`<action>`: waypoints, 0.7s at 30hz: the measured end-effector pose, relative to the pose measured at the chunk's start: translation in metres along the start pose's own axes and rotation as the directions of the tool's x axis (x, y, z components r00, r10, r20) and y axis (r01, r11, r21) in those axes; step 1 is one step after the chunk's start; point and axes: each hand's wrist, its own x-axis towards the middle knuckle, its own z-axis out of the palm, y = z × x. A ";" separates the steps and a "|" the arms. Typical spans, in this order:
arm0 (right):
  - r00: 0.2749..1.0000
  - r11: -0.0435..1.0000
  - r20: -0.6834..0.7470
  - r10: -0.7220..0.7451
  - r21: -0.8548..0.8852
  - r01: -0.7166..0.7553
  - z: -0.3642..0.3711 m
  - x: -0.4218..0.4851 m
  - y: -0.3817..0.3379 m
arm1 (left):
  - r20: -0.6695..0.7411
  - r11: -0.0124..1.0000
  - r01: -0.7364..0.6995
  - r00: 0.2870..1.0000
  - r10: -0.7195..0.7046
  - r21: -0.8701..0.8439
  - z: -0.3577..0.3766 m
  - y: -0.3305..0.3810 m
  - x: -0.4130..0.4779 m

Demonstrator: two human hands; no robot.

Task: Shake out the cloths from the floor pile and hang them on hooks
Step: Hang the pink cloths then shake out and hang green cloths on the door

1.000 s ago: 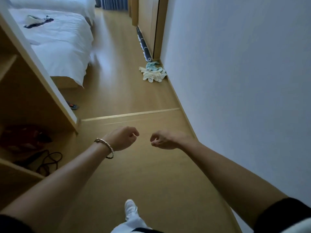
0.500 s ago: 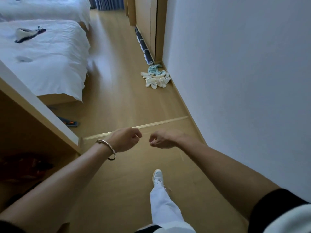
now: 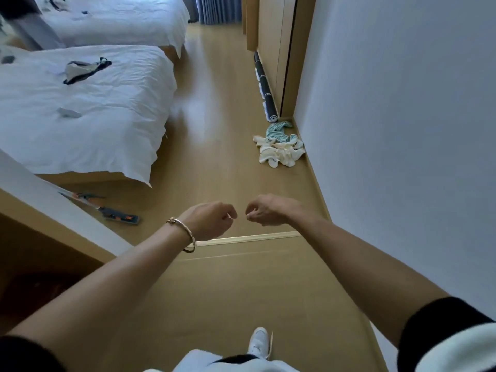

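**Closing in on the pile, both fists empty**

Forward goes the walker: the floor strip [image 3: 249, 238] that lay beyond the knuckles half a second ago now sits under the wrists. The pile of cloths [image 3: 279, 150] has slid lower in the frame, to right of centre. It lies crumpled on the wooden floor [image 3: 214, 162], cream pieces in front and a green striped one behind, tight against the foot of the white wall [image 3: 402, 130]. Just beyond it is a dark rolled mat [image 3: 264, 87].

Both arms reach out mid-frame. The left hand [image 3: 208, 220], with a bracelet [image 3: 183, 233] at the wrist, is clenched on nothing. The right hand [image 3: 268, 210] is curled too, thumb against forefinger, also empty. They are close together but not touching, and well short of the pile.

One white shoe [image 3: 259, 342] shows at bottom centre. A white bed [image 3: 94, 116] fills the upper left, and a dark tool [image 3: 118, 213] lies on the floor below it.
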 end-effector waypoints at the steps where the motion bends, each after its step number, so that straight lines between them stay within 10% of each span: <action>1: 1.000 1.000 0.005 0.001 -0.006 -0.001 -0.007 0.009 0.006 | 0.000 1.000 0.006 1.000 -0.006 0.006 -0.003 -0.001 0.013; 21: 0.980 0.979 0.010 0.199 -0.037 -0.199 -0.216 0.262 0.106 | 0.058 0.989 -0.103 0.992 0.110 -0.107 -0.112 -0.081 0.366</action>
